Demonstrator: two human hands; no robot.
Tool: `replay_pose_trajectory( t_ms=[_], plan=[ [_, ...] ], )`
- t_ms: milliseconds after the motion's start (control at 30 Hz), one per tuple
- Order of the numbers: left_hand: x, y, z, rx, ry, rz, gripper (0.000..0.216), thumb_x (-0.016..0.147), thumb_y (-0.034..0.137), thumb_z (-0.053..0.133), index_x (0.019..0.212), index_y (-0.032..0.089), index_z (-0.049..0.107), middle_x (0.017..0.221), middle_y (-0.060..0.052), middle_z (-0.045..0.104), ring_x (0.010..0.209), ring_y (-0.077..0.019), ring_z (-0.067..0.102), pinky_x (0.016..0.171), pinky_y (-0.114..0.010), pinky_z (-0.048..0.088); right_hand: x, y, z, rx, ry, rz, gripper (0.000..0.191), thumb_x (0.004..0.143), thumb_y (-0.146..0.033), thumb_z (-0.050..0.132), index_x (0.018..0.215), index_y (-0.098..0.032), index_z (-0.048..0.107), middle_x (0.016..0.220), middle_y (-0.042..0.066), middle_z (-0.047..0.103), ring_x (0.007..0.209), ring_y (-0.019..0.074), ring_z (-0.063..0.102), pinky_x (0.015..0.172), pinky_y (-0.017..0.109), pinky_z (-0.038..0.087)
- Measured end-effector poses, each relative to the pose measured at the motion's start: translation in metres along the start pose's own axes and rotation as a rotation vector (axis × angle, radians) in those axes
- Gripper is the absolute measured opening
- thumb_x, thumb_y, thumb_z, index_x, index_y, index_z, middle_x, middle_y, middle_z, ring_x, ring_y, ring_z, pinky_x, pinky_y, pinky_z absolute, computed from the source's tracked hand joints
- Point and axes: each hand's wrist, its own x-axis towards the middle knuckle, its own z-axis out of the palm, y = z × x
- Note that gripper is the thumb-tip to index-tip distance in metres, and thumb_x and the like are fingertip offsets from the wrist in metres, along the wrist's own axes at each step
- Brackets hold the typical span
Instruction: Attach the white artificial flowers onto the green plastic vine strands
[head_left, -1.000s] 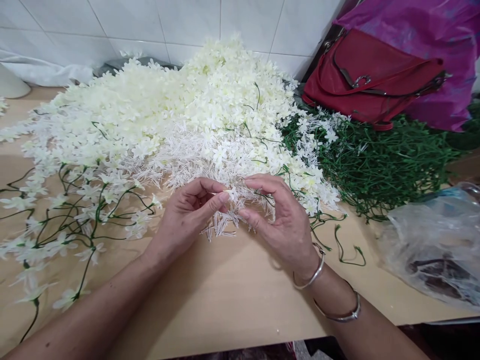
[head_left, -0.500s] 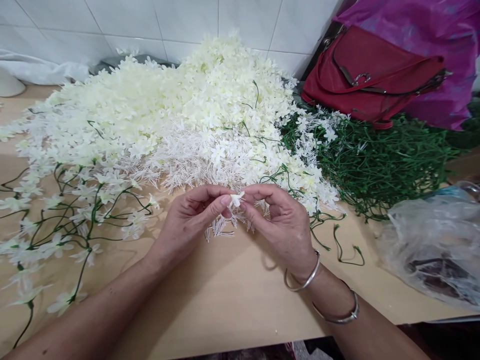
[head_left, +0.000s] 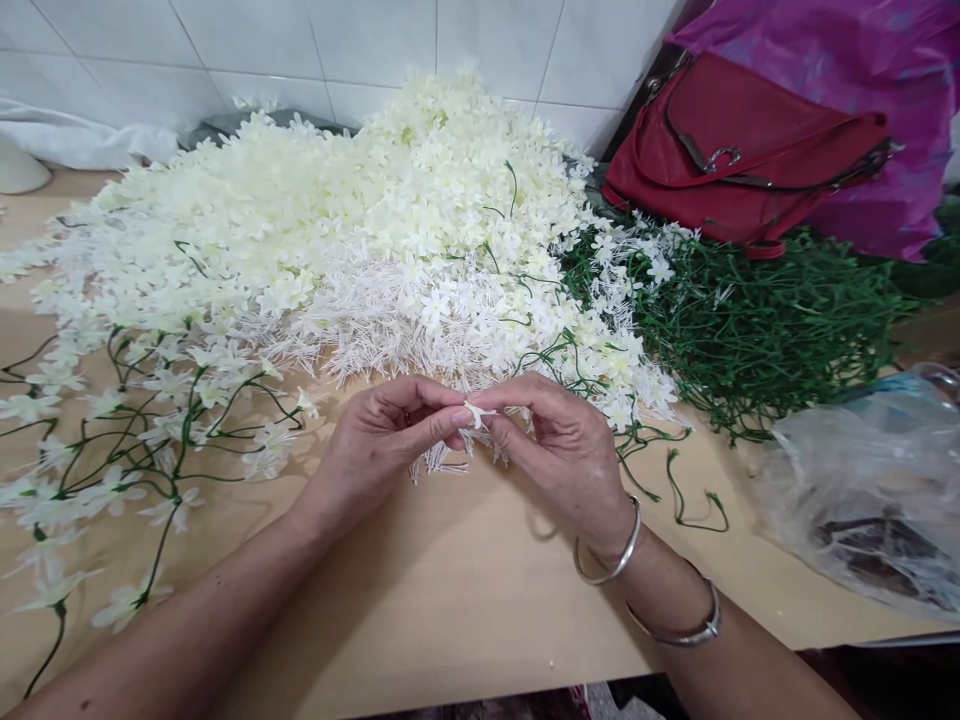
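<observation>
Between my two hands is a small white artificial flower (head_left: 477, 413), partly hidden by fingertips. My left hand (head_left: 397, 425) pinches it from the left with thumb and forefinger. From the other side, my right hand (head_left: 551, 430) pinches at the same flower, perhaps on a thin white stamen piece too small to make out. Just beyond the fingers lies a heap of thin white stamens (head_left: 375, 320). Behind it rises a large pile of cream-white flower heads (head_left: 315, 190). Joined flowers on green stems (head_left: 184, 430) spread over the table to the left.
Green plastic stems (head_left: 772, 320) are heaped at the right, under a red handbag (head_left: 750, 140) and a purple bag (head_left: 892, 90). A clear plastic bag (head_left: 870, 480) lies at the right edge of the table (head_left: 465, 600). Loose stems (head_left: 694, 505) lie near my right wrist.
The flower has turned between my fingertips, and its petals show less now. Both hands have shifted slightly, with the right fingers closer to the left ones.
</observation>
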Motion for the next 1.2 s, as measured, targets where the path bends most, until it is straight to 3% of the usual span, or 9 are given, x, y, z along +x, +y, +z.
replay_pose_trajectory(
  t_ms=[267,433,600,733,900,1200],
  plan=[
    [-0.002,-0.002,0.005,-0.025,0.029,0.029,0.013,0.085,0.03,0.085,0.09,0.02,0.077,0.078,-0.001,0.076,0.07,-0.0133,0.071,0.067,-0.024,0.058,-0.004,0.002,0.008,-0.02,0.095,0.053,0.014,0.088,-0.013,0.073,0.089,-0.026,0.076,0.081,-0.001,0.074,0.075,0.0154,0.069,0.072,0.033,0.055],
    [-0.002,-0.001,0.004,-0.009,-0.002,0.025,0.014,0.088,0.032,0.083,0.095,0.02,0.078,0.078,-0.002,0.076,0.073,-0.0153,0.072,0.071,-0.026,0.06,-0.005,-0.001,0.011,-0.047,0.133,0.025,0.016,0.088,-0.01,0.069,0.087,-0.026,0.072,0.083,0.0,0.075,0.079,0.0168,0.07,0.074,0.034,0.057],
    [-0.002,-0.002,0.006,-0.06,-0.019,0.001,0.01,0.087,0.027,0.083,0.092,0.019,0.078,0.079,-0.001,0.076,0.073,-0.0122,0.069,0.068,-0.021,0.056,-0.006,-0.002,0.012,-0.127,0.12,0.01,0.016,0.088,-0.009,0.07,0.086,-0.025,0.071,0.083,0.0,0.074,0.079,0.0162,0.069,0.073,0.033,0.056],
    [0.0,-0.001,0.004,-0.081,-0.024,-0.008,0.009,0.089,0.026,0.082,0.087,0.018,0.077,0.078,-0.001,0.075,0.074,-0.0117,0.069,0.071,-0.021,0.056,-0.003,-0.003,0.01,0.022,0.045,0.158,0.01,0.092,-0.016,0.067,0.096,-0.023,0.072,0.087,0.001,0.075,0.08,0.0152,0.071,0.075,0.032,0.058],
    [0.003,0.002,-0.002,-0.094,-0.067,-0.011,0.013,0.09,0.03,0.081,0.085,0.018,0.076,0.079,-0.002,0.075,0.075,-0.0129,0.069,0.073,-0.024,0.057,-0.002,-0.002,0.007,0.182,-0.039,0.221,0.022,0.092,-0.023,0.074,0.114,-0.026,0.072,0.11,0.004,0.076,0.094,0.0156,0.072,0.082,0.03,0.062],
    [0.003,0.004,-0.006,-0.098,-0.09,-0.048,0.01,0.089,0.026,0.082,0.088,0.017,0.077,0.081,-0.001,0.075,0.076,-0.0114,0.068,0.073,-0.021,0.057,-0.006,0.009,0.009,0.278,0.006,0.206,0.01,0.091,-0.017,0.079,0.096,-0.026,0.079,0.085,-0.001,0.077,0.077,0.0125,0.073,0.073,0.027,0.06]
  ],
)
